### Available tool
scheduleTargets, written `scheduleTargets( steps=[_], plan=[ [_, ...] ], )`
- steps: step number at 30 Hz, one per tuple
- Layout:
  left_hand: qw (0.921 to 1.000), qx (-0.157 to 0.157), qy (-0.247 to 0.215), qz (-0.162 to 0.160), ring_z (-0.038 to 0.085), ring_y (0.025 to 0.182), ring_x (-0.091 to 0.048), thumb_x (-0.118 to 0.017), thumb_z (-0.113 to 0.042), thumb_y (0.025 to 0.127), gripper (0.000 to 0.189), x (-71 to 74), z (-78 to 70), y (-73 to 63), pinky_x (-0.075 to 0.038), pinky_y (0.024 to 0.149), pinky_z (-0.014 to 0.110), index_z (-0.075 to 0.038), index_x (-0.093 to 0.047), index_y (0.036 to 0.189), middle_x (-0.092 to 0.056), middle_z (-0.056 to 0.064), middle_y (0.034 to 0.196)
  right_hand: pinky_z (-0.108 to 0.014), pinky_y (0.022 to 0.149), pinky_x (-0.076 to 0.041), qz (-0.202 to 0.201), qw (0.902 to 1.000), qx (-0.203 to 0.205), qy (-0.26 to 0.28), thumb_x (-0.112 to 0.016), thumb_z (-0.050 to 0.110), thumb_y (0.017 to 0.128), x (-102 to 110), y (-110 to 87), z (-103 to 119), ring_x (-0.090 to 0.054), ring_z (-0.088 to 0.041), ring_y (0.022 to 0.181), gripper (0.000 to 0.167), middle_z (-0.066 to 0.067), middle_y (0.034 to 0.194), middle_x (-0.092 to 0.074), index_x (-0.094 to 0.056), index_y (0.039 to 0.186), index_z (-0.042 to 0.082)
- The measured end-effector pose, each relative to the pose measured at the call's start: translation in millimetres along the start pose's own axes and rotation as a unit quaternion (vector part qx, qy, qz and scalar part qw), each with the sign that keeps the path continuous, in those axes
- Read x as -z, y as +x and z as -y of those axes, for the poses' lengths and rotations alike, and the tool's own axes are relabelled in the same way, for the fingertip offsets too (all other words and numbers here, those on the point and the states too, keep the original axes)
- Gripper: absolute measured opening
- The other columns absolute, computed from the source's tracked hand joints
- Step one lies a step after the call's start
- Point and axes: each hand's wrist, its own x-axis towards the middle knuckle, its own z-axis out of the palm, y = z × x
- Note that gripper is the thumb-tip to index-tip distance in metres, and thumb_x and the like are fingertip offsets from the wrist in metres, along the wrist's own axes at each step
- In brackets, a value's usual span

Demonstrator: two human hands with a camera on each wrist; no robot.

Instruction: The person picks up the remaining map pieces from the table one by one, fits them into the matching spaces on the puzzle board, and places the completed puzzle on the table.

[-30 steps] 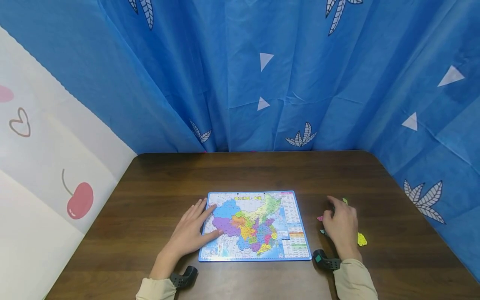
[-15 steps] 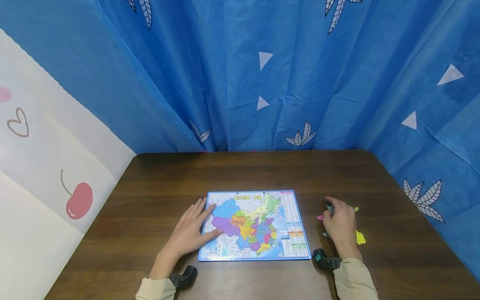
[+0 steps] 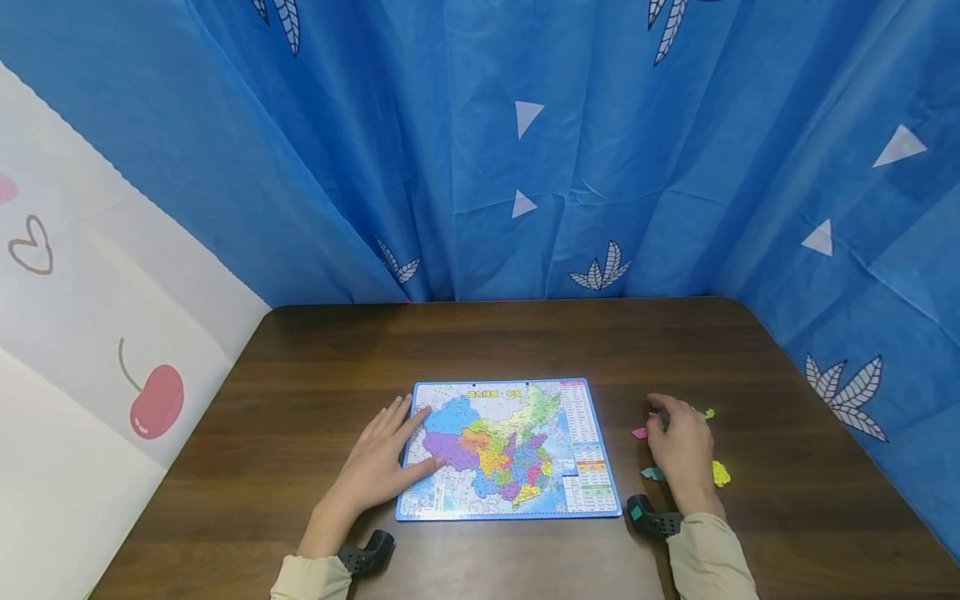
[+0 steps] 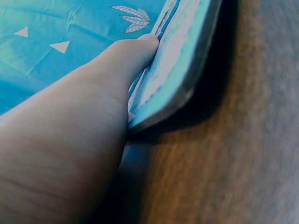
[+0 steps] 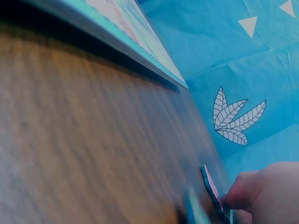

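Observation:
A map puzzle board of China [image 3: 491, 504] with a blue rim lies on the table. My left hand [image 3: 382, 467] rests on its left side, fingers spread and straight; in the left wrist view the thumb [image 4: 140, 46] lies along its edge. To the right of the board, my right hand [image 3: 681, 450] bends over a few small puzzle pieces. A pink piece [image 3: 639, 433] and a teal piece [image 3: 652, 473] show left of it, a yellow piece [image 3: 721, 473] and a small green piece [image 3: 709, 413] right of it. Whether its hidden fingertips pinch a piece, I cannot tell.
The dark wooden table [image 3: 330, 350] reaches back to a blue curtain [image 3: 480, 167] with white leaf and triangle prints. A pale cloth [image 3: 90, 317] with a cherry print hangs at the left. Black cameras sit on both wrists.
Pieces around my right hand have shifted: the green one now lies right of the fingers, and a teal piece shows more below the thumb. My left hand stays on the board.

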Motion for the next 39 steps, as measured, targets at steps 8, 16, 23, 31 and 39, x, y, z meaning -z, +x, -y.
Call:
scheduleTargets(
  steps=[8, 16, 23, 31, 39],
  plan=[
    [1.0000, -0.001, -0.002, 0.001, 0.036, 0.159, -0.015, -0.062, -0.073, 0.087, 0.089, -0.2, 0.6, 0.5, -0.018, 0.126, 0.060, -0.026, -0.041, 0.160, -0.020, 0.011, 0.172, -0.069, 0.101, -0.046, 0.002, 0.9999, -0.014, 0.009, -0.062, 0.003, 0.095, 0.9, 0.2, 2.2, -0.057, -0.051, 0.121, 0.035, -0.029, 0.133, -0.063, -0.066, 0.130, -0.002],
    [1.0000, -0.002, -0.003, 0.000, 0.036, 0.159, -0.015, -0.062, -0.073, 0.087, 0.090, 0.5, -0.1, 0.3, -0.018, 0.126, 0.060, -0.026, -0.041, 0.160, -0.021, 0.012, 0.171, -0.064, 0.094, -0.050, -0.021, 0.9998, 0.000, 0.008, -0.062, 0.006, 0.097, -0.7, -1.0, 4.6, -0.062, -0.048, 0.112, 0.025, -0.027, 0.126, -0.068, -0.073, 0.117, -0.001],
    [0.9999, -0.007, -0.007, -0.007, 0.037, 0.159, -0.017, -0.063, -0.072, 0.086, 0.089, 0.7, 0.0, -0.4, -0.019, 0.126, 0.060, -0.025, -0.042, 0.159, -0.022, 0.013, 0.171, -0.049, 0.071, -0.053, -0.024, 0.9997, 0.003, 0.001, -0.063, 0.009, 0.097, -2.5, -0.7, 3.0, -0.066, -0.038, 0.088, 0.024, -0.027, 0.116, -0.072, -0.075, 0.115, 0.000],
    [0.9999, -0.007, -0.006, -0.007, 0.037, 0.159, -0.017, -0.063, -0.072, 0.086, 0.089, 0.8, -0.3, -0.1, -0.019, 0.126, 0.061, -0.025, -0.042, 0.159, -0.022, 0.013, 0.171, -0.058, 0.083, -0.059, -0.002, 0.9997, 0.002, 0.024, -0.065, 0.015, 0.098, -2.2, -1.3, 2.5, -0.071, -0.043, 0.098, 0.030, -0.028, 0.120, -0.069, -0.070, 0.123, -0.001],
    [1.0000, -0.001, 0.001, 0.000, 0.035, 0.159, -0.015, -0.062, -0.074, 0.087, 0.091, 1.0, -0.7, 0.8, -0.019, 0.126, 0.060, -0.024, -0.041, 0.160, -0.021, 0.012, 0.171, -0.070, 0.102, -0.042, 0.092, 0.9908, 0.097, 0.024, -0.064, 0.003, 0.091, -0.9, 0.0, 1.1, -0.048, -0.046, 0.127, 0.040, -0.023, 0.139, -0.060, -0.067, 0.131, 0.006]
  ],
)
